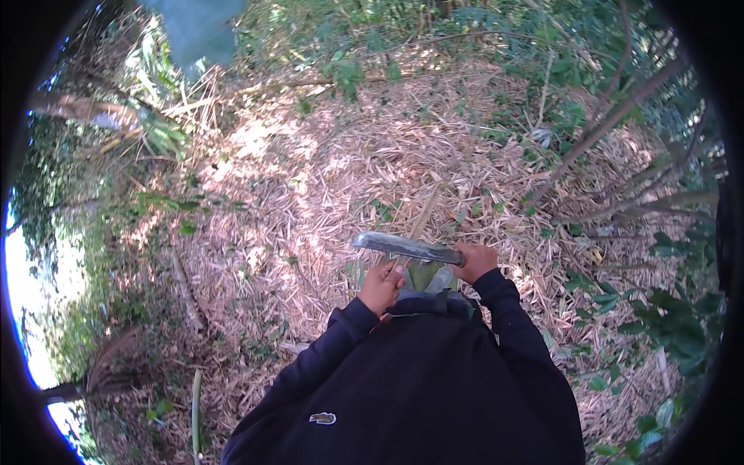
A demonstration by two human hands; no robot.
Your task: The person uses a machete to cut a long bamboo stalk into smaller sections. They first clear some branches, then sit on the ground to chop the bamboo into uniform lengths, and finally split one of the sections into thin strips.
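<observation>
My right hand (475, 263) is wrapped round the handle of a machete (407, 246). Its broad grey blade lies level in front of my waist, with the blunt end toward the left. Just below that end is my left hand (381, 287), fingers curled closed; what they hold, if anything, is too small to make out. Between the hands, a bag (438, 304) with a dark edge hangs at my waist. Something green (422, 273) shows at its opening, partly hidden by the blade.
Dry fallen leaves (325, 186) cover the ground. Bare slanting branches (612, 116) and leafy shrubs (682, 325) stand at the right. A thin trunk (93, 112) leans in at the far left. A short stick (186, 291) and a green stalk (196, 411) lie at the left.
</observation>
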